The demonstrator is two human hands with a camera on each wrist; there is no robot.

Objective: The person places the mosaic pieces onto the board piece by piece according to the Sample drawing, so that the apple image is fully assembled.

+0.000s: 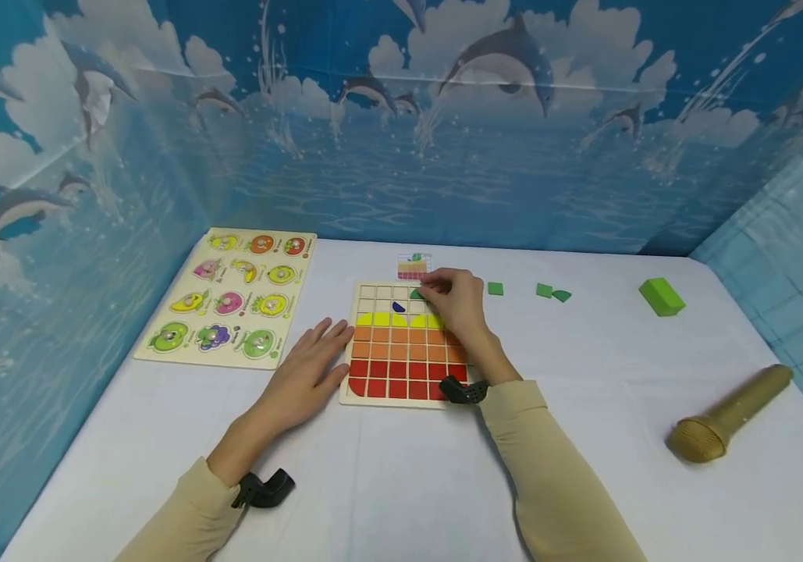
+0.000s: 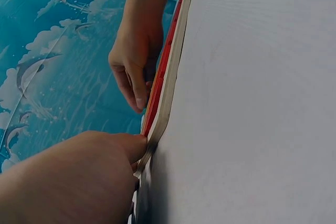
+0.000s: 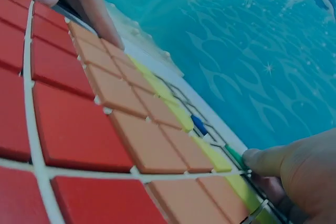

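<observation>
Left hand (image 1: 310, 367) lay flat, palm down, fingers straight and slightly spread, pointing forward-right. Left forearm in beige sleeve (image 1: 183, 519) ran back toward body, black wrist mount (image 1: 264, 489) at cuff. Right hand (image 1: 459, 303) reached further forward, fingers curled, tips pinched together. Right forearm angled in from lower right, black mount (image 1: 464, 389) at wrist.

Two puzzle boards lay on the table: a grid board (image 1: 401, 343) and a fruit board (image 1: 229, 297). Three small green tiles (image 1: 495, 289) lay loose to the right, with one green block (image 1: 662, 297) and one golden microphone (image 1: 727, 414). Two hands (image 1: 310, 367) were in view.
</observation>
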